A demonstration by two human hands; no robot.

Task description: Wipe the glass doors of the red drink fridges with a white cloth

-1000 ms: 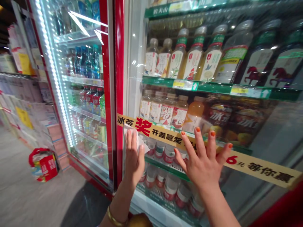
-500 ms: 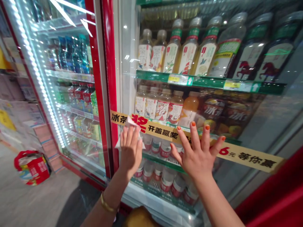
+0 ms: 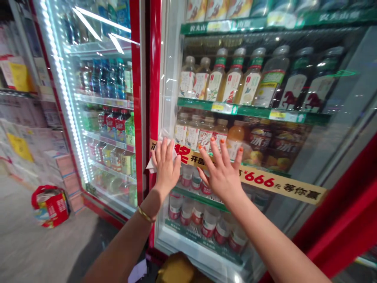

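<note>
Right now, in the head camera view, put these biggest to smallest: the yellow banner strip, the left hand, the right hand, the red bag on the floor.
1. Yellow banner strip
2. Left hand and right hand, which look about alike
3. Red bag

A: What sort of place is this?
B: A shop. Just past the left hand stands a glass-door drinks cooler, with bottled teas above the hand on green shelves carrying price tags.
A: And further left?
B: Beyond the cooler, stacked cartons of stock line the aisle.
</note>
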